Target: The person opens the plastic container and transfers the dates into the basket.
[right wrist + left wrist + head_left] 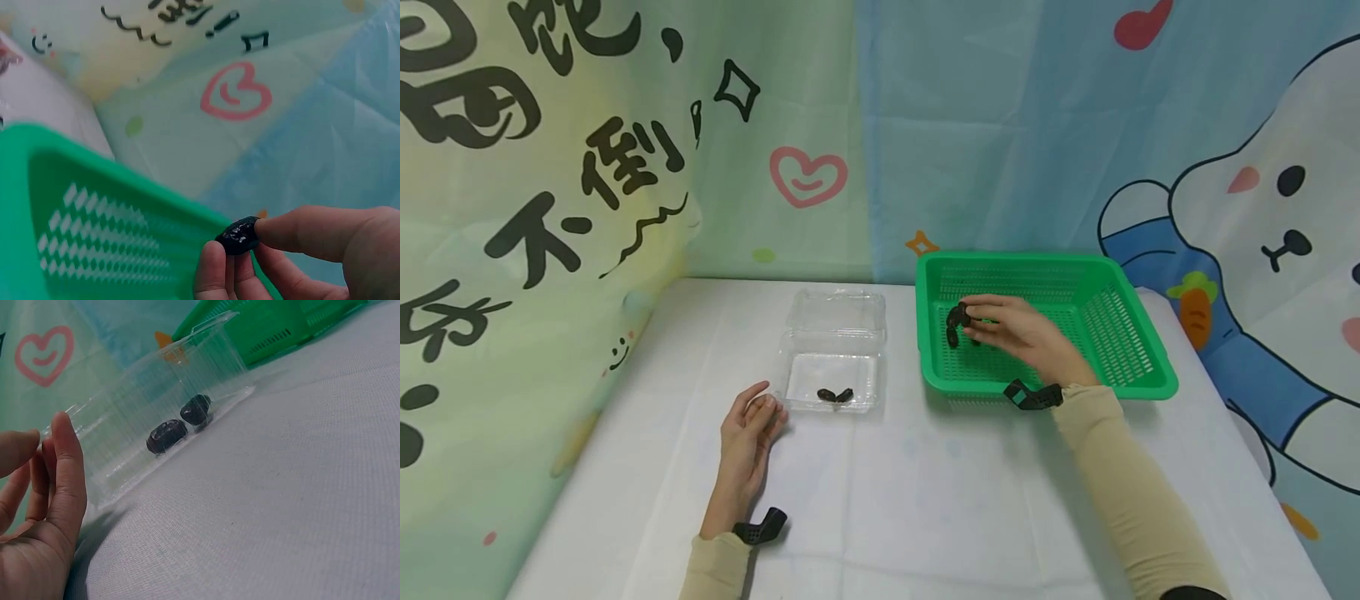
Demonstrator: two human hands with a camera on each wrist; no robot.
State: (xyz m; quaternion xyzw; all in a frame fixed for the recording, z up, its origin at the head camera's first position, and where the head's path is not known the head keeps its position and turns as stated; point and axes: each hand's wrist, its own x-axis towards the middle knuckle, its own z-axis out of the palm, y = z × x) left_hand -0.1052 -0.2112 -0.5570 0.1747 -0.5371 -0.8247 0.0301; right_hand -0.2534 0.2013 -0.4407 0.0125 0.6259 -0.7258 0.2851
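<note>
My right hand (1018, 329) is over the left part of a green plastic basket (1138, 390), pinching a dark, wrinkled date-like fruit (239, 236) between thumb and fingertips. More such dark fruits (952, 337) lie in the basket below, partly hidden by the hand. At the near left corner of a clear plastic box (865, 367), my left hand (748, 442) holds the rim between thumb and fingers. Two dark fruits (167, 436) rest inside that box, end to end near its front wall. Its hinged lid (837, 312) lies folded back, away from me.
A white cloth (910, 500) covers the table. Box and basket stand side by side with a narrow strip of cloth between them. A printed curtain (985, 133) hangs along the back edge, and printed fabric also borders both sides.
</note>
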